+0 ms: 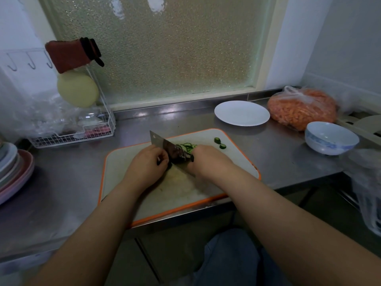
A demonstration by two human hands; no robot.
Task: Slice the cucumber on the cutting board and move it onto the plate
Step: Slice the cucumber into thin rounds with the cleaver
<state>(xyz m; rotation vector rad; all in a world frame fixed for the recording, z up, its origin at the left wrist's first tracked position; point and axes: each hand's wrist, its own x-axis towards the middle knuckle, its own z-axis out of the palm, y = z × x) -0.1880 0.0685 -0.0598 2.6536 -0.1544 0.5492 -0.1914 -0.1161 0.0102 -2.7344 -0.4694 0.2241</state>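
Several thin round cucumber slices (186, 145) are seen fanned on the cutting board (231, 162), a white rectangular plastic slab with an orange rim and rounded corners. Two thicker dark-green end pieces (219, 143) are set apart toward the board's far right corner. A broad rectangular steel cleaver (165, 146) is stood edge-down on the board, just beside the slices. Its handle is gripped by the right hand (208, 159), fingers wrapped around it. The left hand (147, 164) is curled against the blade's flat side; what is pinned under its fingers cannot be told. Beyond the board's far right corner, a round white plate (242, 113) is laid on the brushed steel counter (72, 182). Right of the board, a glazed blue-white bowl (332, 138) is placed, with a crinkled clear bag of orange pieces (302, 108) behind it. Left of the board, a white wire rack (82, 129) is seen.
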